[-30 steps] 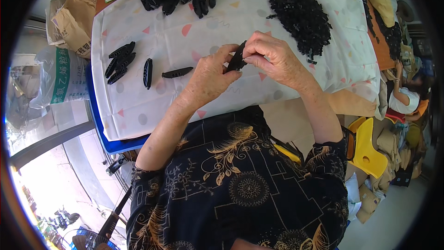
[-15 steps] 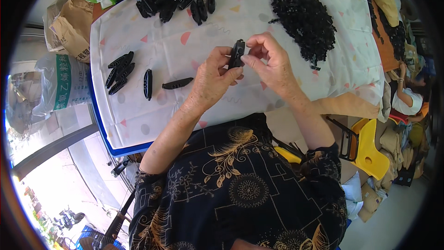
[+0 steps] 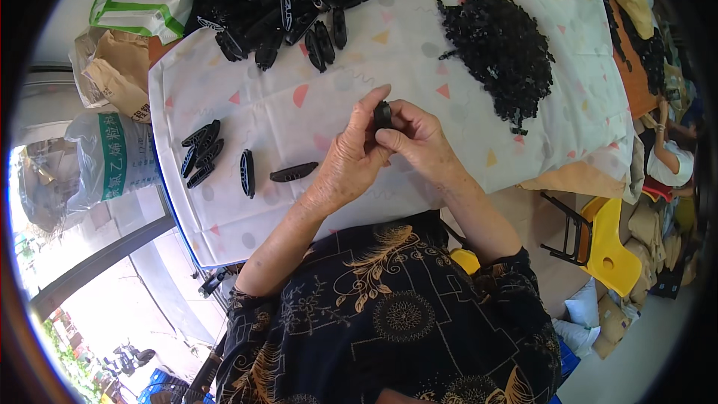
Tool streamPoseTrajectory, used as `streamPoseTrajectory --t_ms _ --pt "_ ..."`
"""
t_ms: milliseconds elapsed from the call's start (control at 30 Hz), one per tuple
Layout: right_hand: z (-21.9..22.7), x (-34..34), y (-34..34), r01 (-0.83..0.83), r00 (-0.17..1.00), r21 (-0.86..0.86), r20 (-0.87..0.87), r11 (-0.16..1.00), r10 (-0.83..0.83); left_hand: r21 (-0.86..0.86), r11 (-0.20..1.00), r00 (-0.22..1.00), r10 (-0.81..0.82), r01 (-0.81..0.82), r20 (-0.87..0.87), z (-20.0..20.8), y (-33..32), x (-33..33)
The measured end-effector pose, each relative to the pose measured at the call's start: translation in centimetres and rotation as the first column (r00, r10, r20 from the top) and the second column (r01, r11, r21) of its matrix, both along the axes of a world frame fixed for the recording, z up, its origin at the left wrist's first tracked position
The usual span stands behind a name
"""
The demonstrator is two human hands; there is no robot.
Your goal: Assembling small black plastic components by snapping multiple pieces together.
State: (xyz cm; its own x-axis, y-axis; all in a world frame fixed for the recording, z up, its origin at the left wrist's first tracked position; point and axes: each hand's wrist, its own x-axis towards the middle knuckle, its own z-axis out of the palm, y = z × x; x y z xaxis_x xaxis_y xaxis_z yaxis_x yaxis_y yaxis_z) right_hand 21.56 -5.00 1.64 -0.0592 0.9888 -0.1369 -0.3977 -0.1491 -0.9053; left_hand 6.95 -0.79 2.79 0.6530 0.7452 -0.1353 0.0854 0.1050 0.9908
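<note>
Between my hands, above the table's near middle, is a black oblong plastic part (image 3: 383,114). My left hand (image 3: 350,151) wraps its near side, partly hiding it, with the index finger raised alongside. The thumb and fingers of my right hand (image 3: 417,138) pinch the part from the other side. To the left lie similar black parts with slotted faces: a small cluster (image 3: 200,152), an upright single part (image 3: 247,173) and a sideways single part (image 3: 294,172). Farther right is a heap of small black pieces (image 3: 502,56).
A large pile of black oblong parts (image 3: 288,7) covers the far left of the patterned white tablecloth (image 3: 254,123). Brown paper (image 3: 120,71), clear plastic (image 3: 123,155) and green-edged white bags (image 3: 142,0) stand left. Right are a yellow chair (image 3: 609,243) and another person (image 3: 669,157).
My right hand has closed in on the part, whose end now faces up between both hands. The left index finger has risen. The view has shifted, so the table sits lower.
</note>
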Motion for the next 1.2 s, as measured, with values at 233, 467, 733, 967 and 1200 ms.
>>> streamPoseTrajectory --t_ms 233,467,733,967,1200 --pt "-0.8 0.0 0.1 0.057 0.992 -0.035 -0.112 0.998 -0.06 0.031 0.998 0.998 -0.05 0.051 -0.045 -0.3 1.2 0.0" --pt "-0.3 7.2 2.6 -0.03 0.279 0.435 0.868 0.9 -0.411 0.503 0.828 0.854 0.06 0.247 -0.517 1.7 4.6 -5.7" --pt "-0.7 13.4 6.5 -0.38 -0.37 0.296 0.819 0.876 -0.437 0.479 0.586 0.583 0.015 0.654 -0.813 1.6 8.5 -7.7" --pt "-1.5 10.5 6.3 -0.228 -0.012 0.441 0.89 0.868 -0.456 0.85 0.315 0.8 0.311 0.422 -0.512 -1.7 14.5 -4.2" --pt "-0.8 9.6 6.0 -0.184 -0.114 0.473 0.86 0.861 -0.497 0.831 0.158 0.775 0.304 0.533 -0.554 -3.0 15.4 -4.4"
